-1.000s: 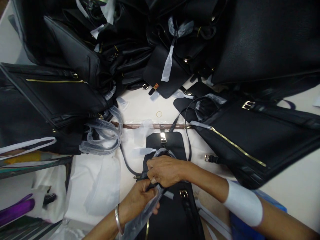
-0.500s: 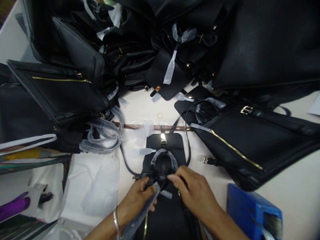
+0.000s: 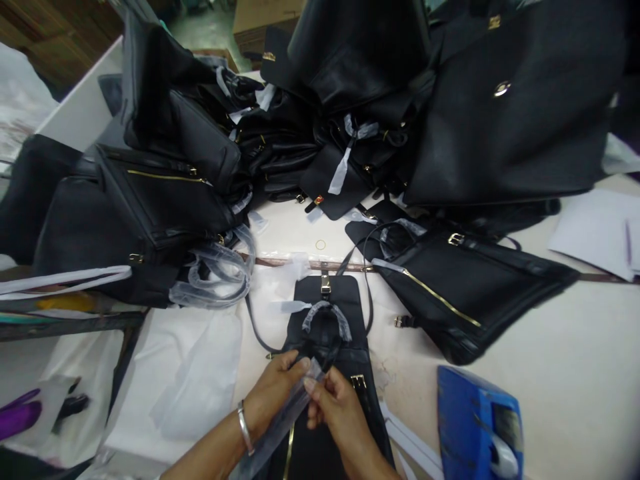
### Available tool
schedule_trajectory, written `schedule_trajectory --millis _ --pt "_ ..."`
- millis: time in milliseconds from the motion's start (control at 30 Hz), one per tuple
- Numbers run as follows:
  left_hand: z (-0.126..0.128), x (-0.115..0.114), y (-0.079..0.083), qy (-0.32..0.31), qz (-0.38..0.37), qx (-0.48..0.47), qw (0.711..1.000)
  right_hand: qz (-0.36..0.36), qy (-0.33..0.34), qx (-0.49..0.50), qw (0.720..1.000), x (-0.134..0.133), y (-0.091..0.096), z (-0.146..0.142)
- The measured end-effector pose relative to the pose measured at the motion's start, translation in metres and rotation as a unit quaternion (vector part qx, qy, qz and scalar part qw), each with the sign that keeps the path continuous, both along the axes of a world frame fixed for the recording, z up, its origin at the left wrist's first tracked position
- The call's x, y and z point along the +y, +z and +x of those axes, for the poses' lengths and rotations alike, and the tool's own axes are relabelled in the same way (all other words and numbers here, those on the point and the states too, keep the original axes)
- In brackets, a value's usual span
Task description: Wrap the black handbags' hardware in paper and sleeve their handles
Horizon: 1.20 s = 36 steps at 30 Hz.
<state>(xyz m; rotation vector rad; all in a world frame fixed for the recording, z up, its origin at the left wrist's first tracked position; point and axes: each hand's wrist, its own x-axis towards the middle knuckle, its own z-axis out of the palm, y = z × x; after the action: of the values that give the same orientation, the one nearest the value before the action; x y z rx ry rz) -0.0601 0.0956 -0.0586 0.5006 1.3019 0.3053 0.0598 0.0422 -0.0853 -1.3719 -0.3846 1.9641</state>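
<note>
A black backpack (image 3: 327, 373) with gold buckles and a gold zip lies flat on the table in front of me. Its top handle (image 3: 327, 313) is wrapped in clear plastic. My left hand (image 3: 274, 393), with a metal bangle at the wrist, pinches a long clear plastic sleeve (image 3: 285, 430) near its upper end. The fingers of my right hand (image 3: 335, 403) are closed on the same sleeve's edge, close to the left fingertips. A black strap (image 3: 331, 353) meets the sleeve's upper end; how far it goes inside I cannot tell.
Black bags are piled at the back and left (image 3: 155, 193); another bag (image 3: 435, 287) lies at right. Plastic-wrapped straps (image 3: 215, 273) sit at left. A blue tape dispenser-like box (image 3: 477, 420) stands at front right. White sheets (image 3: 185, 373) lie at front left.
My right hand has moved down and left from the strap area to the plastic sleeve beside my left hand. The view has tilted up, showing more of the back.
</note>
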Motion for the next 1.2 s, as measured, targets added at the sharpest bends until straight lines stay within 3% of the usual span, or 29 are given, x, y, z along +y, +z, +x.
schedule_trajectory --millis 100,200,333,500,667,933,1067,1200 --pt "-0.008 0.001 -0.001 -0.059 0.110 0.055 0.991 0.006 -0.023 0.022 0.999 -0.003 0.004 0.003" --pt "-0.020 0.000 0.006 -0.096 0.165 0.043 0.981 -0.001 -0.032 0.032 0.999 -0.004 0.010 0.010" --pt "-0.045 -0.007 0.019 -0.102 0.114 -0.031 0.988 -0.009 -0.036 0.007 0.999 -0.002 0.016 0.022" --pt "-0.060 -0.013 0.018 -0.049 0.040 0.031 0.998 -0.041 -0.057 0.019 0.997 0.001 0.019 0.017" --pt "-0.050 -0.009 0.012 -0.001 0.044 0.070 0.997 -0.116 -0.107 0.072 0.985 0.007 0.011 -0.004" --pt "-0.034 -0.007 0.026 -0.119 0.125 0.176 0.969 -0.161 -0.141 0.041 0.976 0.035 -0.007 -0.024" --pt "-0.031 -0.002 0.016 -0.147 0.146 0.207 0.956 -0.185 -0.162 0.026 0.969 0.038 -0.013 -0.032" --pt "-0.021 0.009 -0.002 -0.181 0.179 0.275 0.927 -0.192 -0.138 0.038 0.971 0.034 -0.015 -0.032"
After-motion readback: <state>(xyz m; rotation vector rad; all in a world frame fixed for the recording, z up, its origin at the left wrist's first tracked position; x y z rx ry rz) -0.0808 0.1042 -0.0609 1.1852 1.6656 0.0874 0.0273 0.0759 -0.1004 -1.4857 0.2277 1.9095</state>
